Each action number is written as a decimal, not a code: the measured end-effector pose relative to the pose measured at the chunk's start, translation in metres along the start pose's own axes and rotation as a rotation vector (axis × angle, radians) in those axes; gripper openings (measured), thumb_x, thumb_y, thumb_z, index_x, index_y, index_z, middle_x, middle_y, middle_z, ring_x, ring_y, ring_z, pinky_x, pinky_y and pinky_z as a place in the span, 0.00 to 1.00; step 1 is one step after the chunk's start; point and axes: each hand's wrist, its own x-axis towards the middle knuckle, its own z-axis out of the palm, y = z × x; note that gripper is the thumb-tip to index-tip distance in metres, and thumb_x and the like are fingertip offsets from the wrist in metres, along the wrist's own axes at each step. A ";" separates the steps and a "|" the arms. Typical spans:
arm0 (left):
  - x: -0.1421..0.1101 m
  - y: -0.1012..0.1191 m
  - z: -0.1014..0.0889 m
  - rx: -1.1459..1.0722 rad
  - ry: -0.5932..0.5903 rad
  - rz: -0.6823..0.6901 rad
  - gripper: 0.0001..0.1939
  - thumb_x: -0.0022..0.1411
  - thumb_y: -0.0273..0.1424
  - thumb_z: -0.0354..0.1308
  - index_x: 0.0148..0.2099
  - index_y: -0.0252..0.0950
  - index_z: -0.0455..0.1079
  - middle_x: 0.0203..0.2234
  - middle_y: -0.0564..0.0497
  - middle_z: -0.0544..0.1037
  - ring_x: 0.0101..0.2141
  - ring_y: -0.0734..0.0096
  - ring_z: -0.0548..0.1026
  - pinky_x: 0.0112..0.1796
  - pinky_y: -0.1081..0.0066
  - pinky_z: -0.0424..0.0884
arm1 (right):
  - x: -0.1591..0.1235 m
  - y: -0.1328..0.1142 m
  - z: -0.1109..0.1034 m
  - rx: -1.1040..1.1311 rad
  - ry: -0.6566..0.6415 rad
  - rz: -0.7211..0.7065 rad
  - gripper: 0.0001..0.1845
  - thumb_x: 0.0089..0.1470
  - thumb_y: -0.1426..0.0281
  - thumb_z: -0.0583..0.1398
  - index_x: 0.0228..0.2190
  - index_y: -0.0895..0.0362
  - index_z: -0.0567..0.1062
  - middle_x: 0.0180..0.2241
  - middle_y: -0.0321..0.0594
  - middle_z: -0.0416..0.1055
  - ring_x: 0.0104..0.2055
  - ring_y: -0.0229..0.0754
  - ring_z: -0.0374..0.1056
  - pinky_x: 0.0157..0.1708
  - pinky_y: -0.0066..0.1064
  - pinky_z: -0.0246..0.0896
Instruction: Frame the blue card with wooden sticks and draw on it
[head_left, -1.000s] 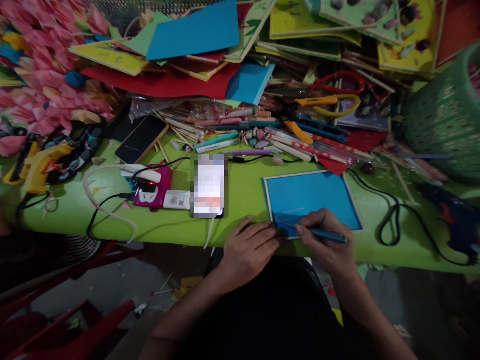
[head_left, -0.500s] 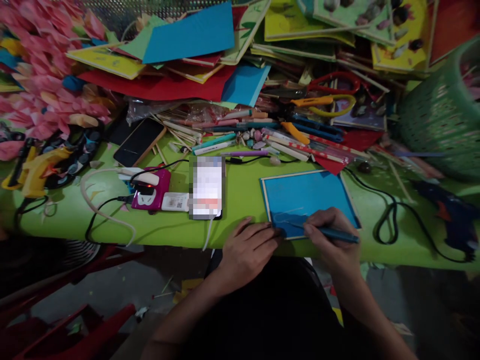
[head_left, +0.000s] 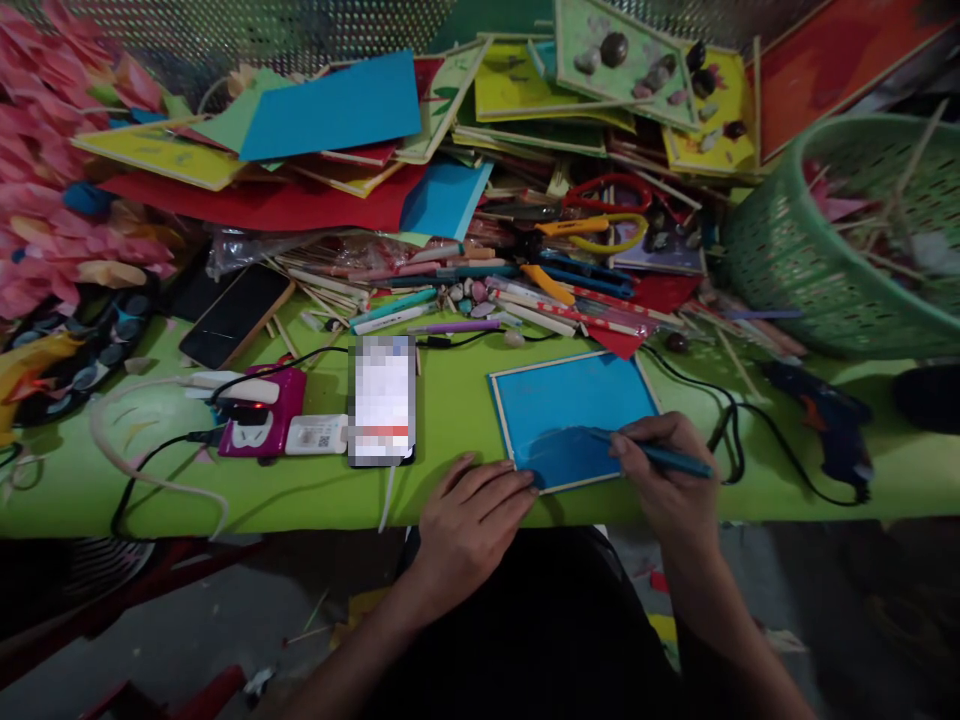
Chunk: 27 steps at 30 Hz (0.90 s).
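Note:
A blue sheet framed with thin pale sticks (head_left: 574,400) lies flat near the table's front edge. My right hand (head_left: 671,475) is closed round a teal pen (head_left: 675,461), whose tip points left over the blue sheet. Faint pale curved lines show on the sheet near that tip. With fingers stretched out, my left hand (head_left: 476,515) lies flat on the table, its fingertips at the frame's lower left corner. Left of it a lit phone (head_left: 382,400), its screen blurred, rests on the table with a white cable attached.
A magenta power strip (head_left: 281,410) with cables lies at the left. Behind are pens, scissors (head_left: 607,195), pebbles and stacked coloured cards (head_left: 334,105). On the right stand a green basket (head_left: 825,270) and a dark glue gun (head_left: 821,420) with its looped cord.
The camera view has turned to the right, so the table's things appear further left. My right hand and the pen tip have moved right across the blue sheet; more pale line shows.

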 end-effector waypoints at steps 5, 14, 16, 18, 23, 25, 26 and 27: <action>0.000 0.000 -0.001 -0.024 -0.002 -0.012 0.13 0.68 0.26 0.62 0.53 0.42 0.77 0.50 0.56 0.84 0.53 0.69 0.79 0.62 0.59 0.66 | 0.000 0.000 0.001 -0.025 -0.016 -0.021 0.07 0.57 0.69 0.68 0.32 0.53 0.74 0.28 0.34 0.71 0.27 0.38 0.67 0.27 0.33 0.62; 0.003 0.000 -0.004 -0.024 -0.016 0.008 0.14 0.68 0.25 0.61 0.54 0.41 0.77 0.50 0.55 0.84 0.52 0.68 0.79 0.61 0.59 0.66 | 0.001 -0.001 0.002 -0.092 -0.023 -0.050 0.07 0.57 0.67 0.68 0.32 0.53 0.74 0.28 0.34 0.72 0.27 0.39 0.69 0.27 0.32 0.63; 0.003 0.000 -0.003 -0.017 -0.015 0.007 0.13 0.68 0.25 0.62 0.53 0.42 0.77 0.50 0.55 0.84 0.52 0.68 0.80 0.60 0.59 0.67 | 0.002 -0.002 0.003 -0.105 -0.011 -0.051 0.08 0.57 0.66 0.68 0.31 0.53 0.74 0.27 0.34 0.71 0.27 0.39 0.68 0.26 0.32 0.63; 0.003 0.000 -0.003 -0.015 -0.009 0.006 0.13 0.68 0.25 0.62 0.53 0.42 0.77 0.50 0.55 0.84 0.51 0.68 0.80 0.60 0.58 0.67 | 0.002 -0.003 0.003 -0.108 0.004 -0.066 0.08 0.57 0.66 0.68 0.31 0.53 0.74 0.27 0.34 0.71 0.26 0.39 0.68 0.26 0.32 0.63; 0.003 0.000 -0.003 -0.003 -0.015 0.011 0.14 0.68 0.24 0.62 0.53 0.42 0.77 0.50 0.56 0.84 0.52 0.68 0.80 0.60 0.58 0.68 | 0.003 -0.005 0.005 -0.086 0.033 -0.052 0.08 0.56 0.68 0.67 0.30 0.53 0.73 0.26 0.33 0.70 0.26 0.38 0.67 0.26 0.32 0.62; 0.002 -0.001 -0.003 0.001 -0.021 0.006 0.14 0.68 0.25 0.61 0.53 0.42 0.77 0.50 0.55 0.84 0.52 0.67 0.80 0.60 0.57 0.68 | 0.003 -0.006 0.005 -0.074 0.049 -0.041 0.08 0.56 0.68 0.67 0.29 0.52 0.72 0.25 0.33 0.70 0.25 0.38 0.66 0.26 0.32 0.61; 0.001 -0.001 -0.003 0.000 -0.023 0.004 0.14 0.68 0.25 0.61 0.53 0.42 0.77 0.49 0.54 0.84 0.52 0.67 0.80 0.60 0.57 0.68 | 0.002 -0.007 0.005 -0.069 0.055 -0.037 0.08 0.56 0.68 0.67 0.29 0.52 0.72 0.25 0.33 0.70 0.25 0.38 0.66 0.26 0.32 0.61; 0.001 -0.001 -0.003 -0.001 -0.027 0.004 0.14 0.68 0.25 0.61 0.53 0.42 0.77 0.50 0.54 0.84 0.52 0.66 0.80 0.60 0.57 0.68 | 0.002 -0.007 0.005 -0.064 0.059 -0.032 0.08 0.56 0.68 0.67 0.29 0.52 0.72 0.25 0.33 0.70 0.25 0.38 0.65 0.25 0.31 0.61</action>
